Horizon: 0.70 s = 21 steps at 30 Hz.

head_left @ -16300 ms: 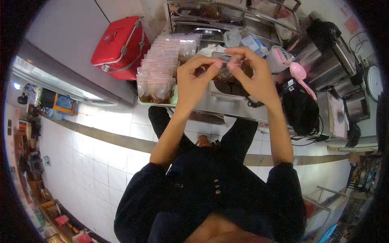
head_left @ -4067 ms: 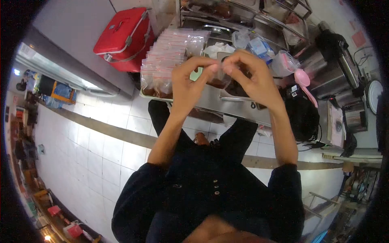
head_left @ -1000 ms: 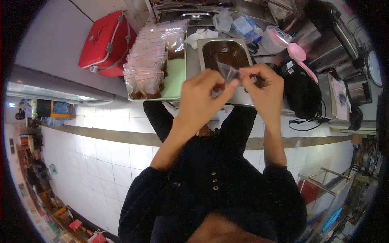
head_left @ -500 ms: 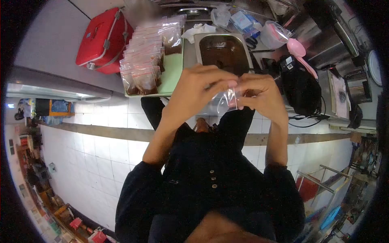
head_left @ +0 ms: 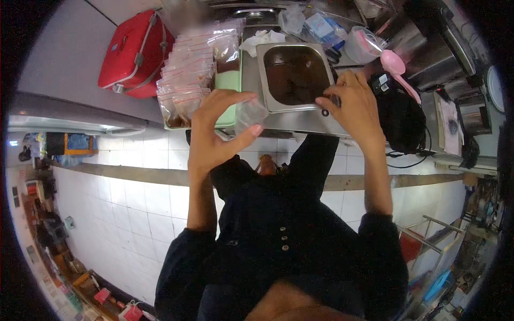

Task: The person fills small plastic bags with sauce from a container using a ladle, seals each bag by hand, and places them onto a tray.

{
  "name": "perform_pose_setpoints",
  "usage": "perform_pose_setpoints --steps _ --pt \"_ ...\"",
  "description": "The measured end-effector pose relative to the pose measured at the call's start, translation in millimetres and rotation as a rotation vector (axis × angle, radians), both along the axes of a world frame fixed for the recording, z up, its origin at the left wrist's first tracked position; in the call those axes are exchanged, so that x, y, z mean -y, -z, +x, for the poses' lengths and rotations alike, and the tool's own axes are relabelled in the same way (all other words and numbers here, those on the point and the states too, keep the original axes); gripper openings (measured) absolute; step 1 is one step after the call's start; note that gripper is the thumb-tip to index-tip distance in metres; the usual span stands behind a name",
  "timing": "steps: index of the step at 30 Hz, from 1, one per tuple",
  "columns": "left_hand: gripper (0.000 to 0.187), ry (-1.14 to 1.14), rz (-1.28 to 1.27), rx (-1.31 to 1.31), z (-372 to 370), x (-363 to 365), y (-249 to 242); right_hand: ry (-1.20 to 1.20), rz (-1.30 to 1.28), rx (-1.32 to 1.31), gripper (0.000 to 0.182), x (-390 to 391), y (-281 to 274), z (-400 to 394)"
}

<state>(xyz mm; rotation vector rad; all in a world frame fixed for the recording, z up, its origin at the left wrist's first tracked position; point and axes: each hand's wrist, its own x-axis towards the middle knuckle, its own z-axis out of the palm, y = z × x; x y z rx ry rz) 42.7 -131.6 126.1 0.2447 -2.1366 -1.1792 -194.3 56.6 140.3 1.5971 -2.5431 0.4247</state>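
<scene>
My left hand has a small clear plastic bag between thumb and fingers, its mouth spread round. To its right stands a metal pan with dark brown sauce in it. At the pan's near right corner, my right hand is closed on a dark handle with a ring at its end; the rest of that utensil is hidden. Left of the pan, filled zip bags of brown sauce stand in rows on a light green tray.
A red cool box stands left of the tray. Behind the pan lie a crumpled white cloth and a blue packet. A clear tub, a pink ladle and a black bag sit at the right.
My hands have moved apart. The left moved left and keeps the plastic bag, now spread wider; the right let go of the bag and took the dark handle by the pan.
</scene>
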Motion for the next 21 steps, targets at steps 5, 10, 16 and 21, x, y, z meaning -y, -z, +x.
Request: perform_pose_setpoints --steps 5,10,16,21 --pt "0.042 -0.016 0.016 0.031 14 0 16 -0.060 0.030 -0.190 0.022 26 3 -18" --pt "0.043 -0.022 0.011 0.052 20 5 20 -0.176 0.176 -0.295 0.022 47 9 -46" --pt "0.048 -0.050 0.012 0.042 22 7 19 -0.271 0.171 -0.258 0.020 68 5 -67" --pt "0.055 -0.072 0.126 0.063 24 4 24 -0.412 0.285 -0.058 0.016 61 4 -47"
